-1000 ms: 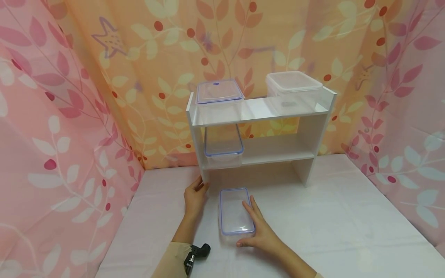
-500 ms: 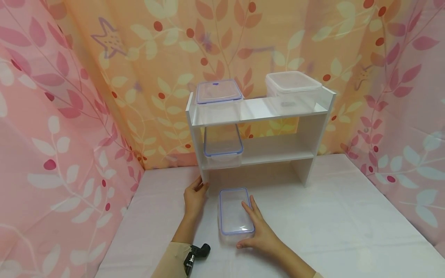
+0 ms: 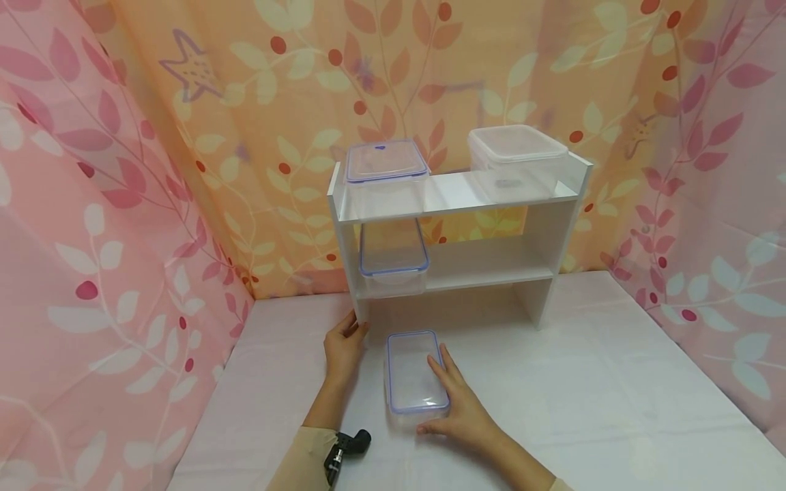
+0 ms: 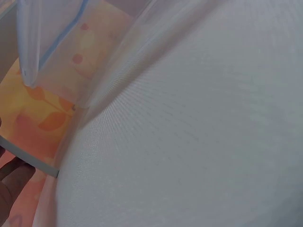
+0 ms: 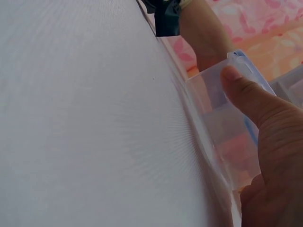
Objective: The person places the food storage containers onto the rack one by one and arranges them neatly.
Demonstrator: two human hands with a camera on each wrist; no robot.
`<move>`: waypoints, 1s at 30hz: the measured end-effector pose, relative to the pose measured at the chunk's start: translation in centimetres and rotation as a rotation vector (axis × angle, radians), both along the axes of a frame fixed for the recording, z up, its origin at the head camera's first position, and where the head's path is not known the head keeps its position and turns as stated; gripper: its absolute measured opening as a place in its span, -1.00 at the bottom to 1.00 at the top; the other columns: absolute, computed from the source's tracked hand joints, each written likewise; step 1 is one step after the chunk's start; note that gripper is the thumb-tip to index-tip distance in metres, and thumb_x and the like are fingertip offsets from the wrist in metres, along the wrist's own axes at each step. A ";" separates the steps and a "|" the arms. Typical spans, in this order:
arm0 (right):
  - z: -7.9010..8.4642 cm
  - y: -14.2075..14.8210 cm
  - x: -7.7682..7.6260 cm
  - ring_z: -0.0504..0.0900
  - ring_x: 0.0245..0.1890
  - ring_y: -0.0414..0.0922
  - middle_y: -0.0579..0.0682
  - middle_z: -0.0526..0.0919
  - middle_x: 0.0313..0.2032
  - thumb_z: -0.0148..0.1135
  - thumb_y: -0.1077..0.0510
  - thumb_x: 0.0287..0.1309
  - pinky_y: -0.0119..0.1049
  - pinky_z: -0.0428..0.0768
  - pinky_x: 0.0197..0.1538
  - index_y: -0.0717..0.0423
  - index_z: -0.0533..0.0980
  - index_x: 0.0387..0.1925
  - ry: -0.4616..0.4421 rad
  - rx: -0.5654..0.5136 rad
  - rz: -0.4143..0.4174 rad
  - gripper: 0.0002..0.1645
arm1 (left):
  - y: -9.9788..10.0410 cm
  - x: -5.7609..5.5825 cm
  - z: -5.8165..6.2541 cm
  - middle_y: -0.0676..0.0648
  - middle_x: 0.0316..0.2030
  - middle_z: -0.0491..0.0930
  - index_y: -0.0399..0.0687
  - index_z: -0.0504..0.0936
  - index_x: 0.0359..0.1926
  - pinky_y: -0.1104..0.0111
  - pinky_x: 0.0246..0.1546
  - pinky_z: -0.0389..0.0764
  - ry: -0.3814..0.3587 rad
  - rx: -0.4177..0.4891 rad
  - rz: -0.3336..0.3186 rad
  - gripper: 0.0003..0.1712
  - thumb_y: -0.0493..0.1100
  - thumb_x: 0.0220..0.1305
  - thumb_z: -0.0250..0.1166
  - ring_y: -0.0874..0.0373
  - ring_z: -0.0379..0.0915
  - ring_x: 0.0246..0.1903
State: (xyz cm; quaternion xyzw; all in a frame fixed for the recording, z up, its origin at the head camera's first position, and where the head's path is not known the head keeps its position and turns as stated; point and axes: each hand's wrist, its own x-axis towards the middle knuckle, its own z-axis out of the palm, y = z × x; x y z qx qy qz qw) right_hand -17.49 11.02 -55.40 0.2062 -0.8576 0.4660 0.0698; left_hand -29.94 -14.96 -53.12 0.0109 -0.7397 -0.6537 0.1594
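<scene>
A clear plastic food container with a blue-rimmed lid lies on the white tabletop in front of a small white shelf. My right hand holds its near right corner, with fingers along the right side. In the right wrist view the thumb lies against the container's near end. My left hand grips the foot of the shelf's left side panel. The left wrist view shows the fingers at that panel's edge.
On the middle board sits a second blue-rimmed container at the left. The top board carries a taller blue-lidded container at the left and a white-lidded one at the right. A black device is on the left sleeve. Patterned curtains surround the table.
</scene>
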 end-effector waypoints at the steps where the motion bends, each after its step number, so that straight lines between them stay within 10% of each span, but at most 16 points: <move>1: 0.0 0.0 0.0 -0.04 0.58 0.23 0.11 -0.17 0.65 0.78 -0.21 -0.51 0.24 0.18 0.45 0.02 0.13 0.60 0.007 -0.002 -0.003 0.59 | 0.0 0.0 0.0 -0.11 0.20 0.65 -0.01 0.62 0.30 0.33 0.01 0.67 0.002 0.003 -0.003 -0.46 -0.19 0.30 0.44 -0.02 0.66 0.10; 8: 0.3 0.1 0.0 0.02 0.57 0.21 0.13 -0.10 0.64 0.74 -0.29 -0.48 0.23 0.23 0.43 0.01 0.17 0.58 0.039 -0.020 -0.016 0.55 | 0.0 0.0 0.1 -0.16 0.21 0.62 -0.07 0.60 0.30 0.35 0.03 0.64 -0.003 0.000 -0.001 -0.46 -0.22 0.31 0.43 -0.06 0.65 0.12; 19: 1.4 0.3 0.4 0.04 0.57 0.20 0.05 -0.09 0.64 0.71 -0.33 -0.45 0.21 0.26 0.42 0.02 0.21 0.57 0.063 -0.042 0.002 0.51 | 0.6 2.6 3.8 -0.25 0.20 0.61 -0.21 0.57 0.30 0.44 -0.10 0.67 -0.005 -0.021 -0.024 -0.48 -0.31 0.33 0.38 -0.11 0.65 0.11; 30: 3.7 1.1 0.8 -0.01 0.59 0.16 -0.15 -0.15 0.65 0.75 -0.20 -0.40 0.05 0.44 0.33 -0.06 0.18 0.58 0.013 -0.131 0.060 0.47 | 0.4 1.3 2.3 -0.27 0.22 0.60 -0.21 0.56 0.31 0.49 -0.12 0.64 -0.007 -0.011 -0.027 -0.47 -0.31 0.33 0.38 -0.11 0.64 0.12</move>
